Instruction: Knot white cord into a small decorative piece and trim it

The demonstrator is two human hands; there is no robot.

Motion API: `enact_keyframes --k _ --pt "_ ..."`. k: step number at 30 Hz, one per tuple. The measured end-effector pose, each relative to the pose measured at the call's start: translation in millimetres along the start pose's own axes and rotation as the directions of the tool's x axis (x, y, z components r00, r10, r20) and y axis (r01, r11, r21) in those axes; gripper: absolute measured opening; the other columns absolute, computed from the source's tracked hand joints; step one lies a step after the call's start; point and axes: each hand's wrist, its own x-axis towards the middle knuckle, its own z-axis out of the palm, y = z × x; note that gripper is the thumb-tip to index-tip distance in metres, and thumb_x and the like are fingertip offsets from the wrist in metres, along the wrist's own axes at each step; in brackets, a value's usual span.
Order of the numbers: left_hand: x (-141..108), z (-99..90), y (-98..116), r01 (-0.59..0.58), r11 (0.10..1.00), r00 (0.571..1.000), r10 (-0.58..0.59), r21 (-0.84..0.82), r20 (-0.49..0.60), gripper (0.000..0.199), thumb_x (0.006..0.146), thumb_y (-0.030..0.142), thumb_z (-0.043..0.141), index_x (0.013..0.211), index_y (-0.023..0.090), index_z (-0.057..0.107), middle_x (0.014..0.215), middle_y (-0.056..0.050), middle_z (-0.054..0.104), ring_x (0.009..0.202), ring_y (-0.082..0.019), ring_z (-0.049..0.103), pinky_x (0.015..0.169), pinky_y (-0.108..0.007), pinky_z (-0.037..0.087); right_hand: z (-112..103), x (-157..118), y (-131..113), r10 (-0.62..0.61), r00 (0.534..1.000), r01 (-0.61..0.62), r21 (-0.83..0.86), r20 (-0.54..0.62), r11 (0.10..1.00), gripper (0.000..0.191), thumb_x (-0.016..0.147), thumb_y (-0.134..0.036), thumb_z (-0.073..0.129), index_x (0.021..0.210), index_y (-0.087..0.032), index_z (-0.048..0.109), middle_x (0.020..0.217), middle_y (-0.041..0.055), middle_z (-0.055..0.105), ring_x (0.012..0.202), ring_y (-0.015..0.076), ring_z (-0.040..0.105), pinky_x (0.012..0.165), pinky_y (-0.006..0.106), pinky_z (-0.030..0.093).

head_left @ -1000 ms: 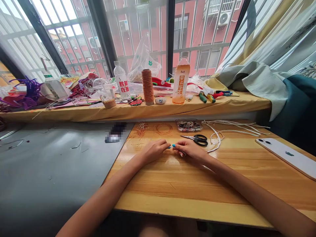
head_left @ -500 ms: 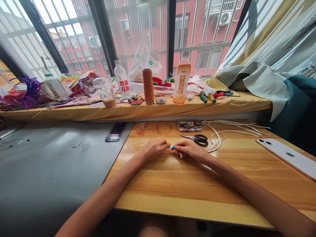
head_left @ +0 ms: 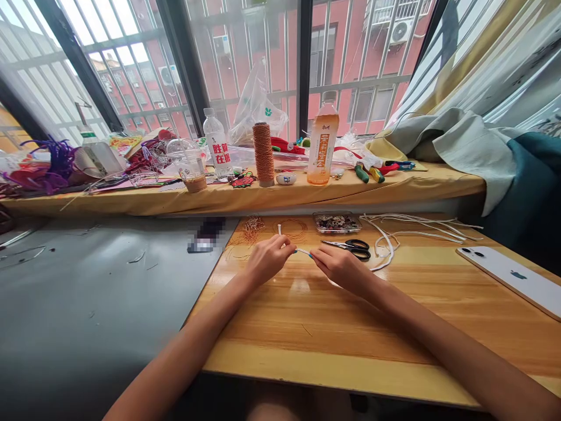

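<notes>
Over the middle of the wooden table, my left hand (head_left: 268,261) pinches a white cord (head_left: 303,251), and a short white end of it stands up above the fingers. My right hand (head_left: 339,264) grips the same cord a little to the right, so a short piece spans the gap between both hands. Part of the cord shows below my right hand. Black-handled scissors (head_left: 357,249) lie just behind my right hand. Beyond my left hand rest a coil of thin orange cord (head_left: 290,229) and a tangle of orange and white threads (head_left: 253,228).
A clear box of beads (head_left: 336,222) sits at the table's back edge, with white cords (head_left: 421,219) to its right. A white phone (head_left: 512,279) lies at the right. Bottles, a cord spool (head_left: 263,155) and pliers (head_left: 368,173) stand or lie on the cloth-covered sill (head_left: 184,202).
The hands have moved slightly apart, with a longer stretch of white cord showing between them. A white cord end now sticks up above my left hand.
</notes>
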Motion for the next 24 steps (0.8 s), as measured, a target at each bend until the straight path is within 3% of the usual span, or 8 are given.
enact_keyframes --k 3,6,8,12,14,17,20,24 --pt "0 -3.1 4 0.129 0.988 0.991 -0.13 -0.083 -0.003 0.024 0.083 0.028 0.039 0.087 0.021 0.061 0.079 -0.002 0.06 0.068 -0.01 0.053 0.053 -0.018 0.034 -5 -1 -3 -0.102 0.995 0.1 -0.137 -0.009 0.986 0.029 0.085 -0.014 0.03 0.069 -0.014 0.054 0.06 0.0025 0.049 0.054 0.0109 0.045 0.052 0.024 0.032" --pt "2 -5.5 11 0.276 0.912 0.958 -0.287 -0.303 0.009 0.021 0.08 0.025 0.044 0.091 0.02 0.062 0.082 -0.003 0.063 0.07 -0.011 0.055 0.059 -0.02 0.038 -6 -2 -7 -0.196 0.981 0.189 -0.22 -0.01 0.957 0.026 0.084 -0.011 0.03 0.078 -0.012 0.056 0.061 0.0032 0.051 0.054 0.0113 0.047 0.051 0.025 0.032" --pt "3 -5.4 16 0.353 0.788 0.925 -0.375 -0.504 0.062 0.02 0.077 0.02 0.046 0.087 0.018 0.063 0.081 -0.003 0.065 0.071 -0.011 0.056 0.063 -0.021 0.04 -5 -2 -10 -0.23 0.973 0.22 -0.259 -0.007 0.94 0.025 0.083 -0.009 0.031 0.085 -0.01 0.056 0.062 0.004 0.053 0.054 0.012 0.048 0.05 0.025 0.032" --pt "6 -3.8 22 0.51 0.378 0.815 -0.5 -0.772 0.293 0.02 0.071 0.017 0.049 0.081 0.013 0.066 0.064 -0.002 0.063 0.057 -0.009 0.052 0.055 -0.02 0.04 -3 -2 -16 -0.235 0.972 0.226 -0.256 -0.002 0.94 0.026 0.083 -0.008 0.03 0.083 -0.01 0.056 0.061 0.0047 0.054 0.052 0.0117 0.049 0.049 0.026 0.032" --pt "7 -5.3 21 0.551 0.191 0.779 -0.466 -0.812 0.419 0.023 0.07 0.021 0.05 0.085 0.012 0.065 0.063 -0.002 0.062 0.045 -0.006 0.044 0.044 -0.018 0.034 -3 -2 -16 -0.22 0.975 0.211 -0.214 -0.021 0.954 0.026 0.084 -0.01 0.029 0.082 -0.01 0.056 0.061 0.0049 0.053 0.053 0.0117 0.049 0.049 0.025 0.032" --pt "10 -12.6 17 0.567 -0.006 0.775 -0.334 -0.823 0.536 0.029 0.07 0.022 0.05 0.093 0.011 0.063 0.071 -0.004 0.063 0.037 -0.002 0.03 0.036 -0.017 0.026 -4 -1 -13 -0.178 0.982 0.164 -0.177 -0.065 0.97 0.026 0.084 -0.01 0.03 0.08 -0.011 0.055 0.061 0.0042 0.053 0.054 0.0113 0.049 0.049 0.025 0.031" --pt "12 -20.7 14 0.566 -0.093 0.787 -0.234 -0.819 0.571 0.031 0.07 0.018 0.049 0.097 0.01 0.061 0.081 -0.008 0.064 0.038 0.0 0.031 0.038 -0.017 0.031 -6 -1 -8 -0.116 0.989 0.099 -0.169 -0.092 0.981 0.026 0.083 -0.01 0.03 0.075 -0.013 0.055 0.06 0.0034 0.053 0.054 0.0108 0.047 0.051 0.024 0.031" --pt "12 -21.6 12 0.549 -0.121 0.801 -0.205 -0.827 0.562 0.036 0.07 0.022 0.052 0.103 0.011 0.057 0.084 -0.008 0.064 0.037 0.0 0.033 0.037 -0.016 0.031 -9 1 -6 -0.042 0.995 0.033 -0.101 -0.086 0.994 0.029 0.084 -0.013 0.029 0.075 -0.014 0.056 0.059 0.0041 0.054 0.056 0.0113 0.049 0.054 0.023 0.034"
